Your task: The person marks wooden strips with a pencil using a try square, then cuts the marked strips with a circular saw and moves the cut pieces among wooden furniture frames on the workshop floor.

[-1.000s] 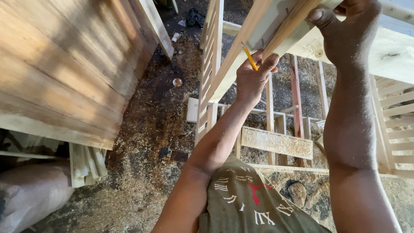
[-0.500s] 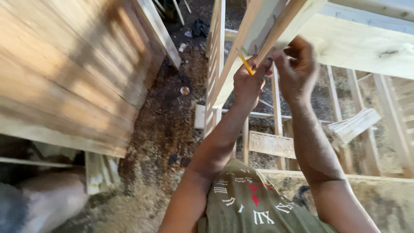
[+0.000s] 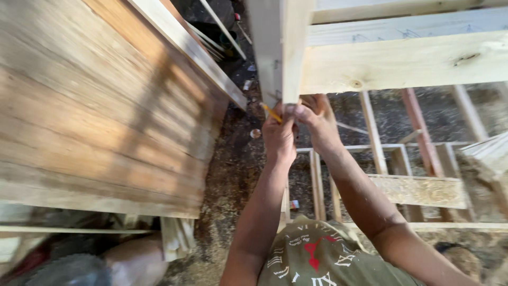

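Yellow pencil (image 3: 272, 113) sits pinched in the left hand (image 3: 279, 139), its tip poking out toward ten o'clock, right under the pale upright wooden post (image 3: 280, 50). Both hands are curled tight. The right hand (image 3: 316, 123) touches the left hand and presses the post's bottom end. Farther off, at nine o'clock, lies a big brown plank panel (image 3: 95, 106) over the sawdust floor (image 3: 233, 180).

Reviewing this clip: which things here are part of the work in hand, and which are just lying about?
In hand:
left hand holding a yellow pencil
right hand at the upright wooden post
pale crossbeam

Lying about:
plank panel
wooden frames on the floor
sawdust
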Demonstrator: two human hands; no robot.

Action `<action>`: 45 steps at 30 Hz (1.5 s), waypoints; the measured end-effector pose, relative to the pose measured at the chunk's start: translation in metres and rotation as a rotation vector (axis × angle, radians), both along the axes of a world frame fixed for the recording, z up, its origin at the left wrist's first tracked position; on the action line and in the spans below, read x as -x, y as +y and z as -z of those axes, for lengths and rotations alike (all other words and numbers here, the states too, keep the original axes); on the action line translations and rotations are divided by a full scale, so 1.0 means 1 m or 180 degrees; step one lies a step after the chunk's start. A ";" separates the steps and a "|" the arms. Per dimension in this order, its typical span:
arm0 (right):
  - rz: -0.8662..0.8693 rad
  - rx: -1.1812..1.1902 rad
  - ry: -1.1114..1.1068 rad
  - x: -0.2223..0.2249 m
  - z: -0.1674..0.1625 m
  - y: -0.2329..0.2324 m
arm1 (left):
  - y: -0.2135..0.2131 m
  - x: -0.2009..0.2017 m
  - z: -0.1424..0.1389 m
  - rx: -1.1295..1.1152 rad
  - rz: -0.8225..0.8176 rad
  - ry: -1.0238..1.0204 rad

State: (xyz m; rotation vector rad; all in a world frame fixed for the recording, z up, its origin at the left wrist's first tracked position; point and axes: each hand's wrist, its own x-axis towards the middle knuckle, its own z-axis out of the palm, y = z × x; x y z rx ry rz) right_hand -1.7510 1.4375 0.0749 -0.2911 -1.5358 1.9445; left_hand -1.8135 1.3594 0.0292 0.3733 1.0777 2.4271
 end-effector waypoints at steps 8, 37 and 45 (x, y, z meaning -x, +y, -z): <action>-0.0458 0.0292 0.0486 0.025 -0.015 -0.003 | -0.005 0.000 0.018 -0.0532 -0.0304 -0.0098; 0.0068 -0.0007 0.0727 0.049 0.008 -0.020 | -0.085 0.030 0.005 0.0384 0.0004 0.0046; 0.0226 -0.0165 0.0963 0.062 0.016 -0.023 | -0.115 -0.050 -0.126 0.2866 -0.1940 -0.0239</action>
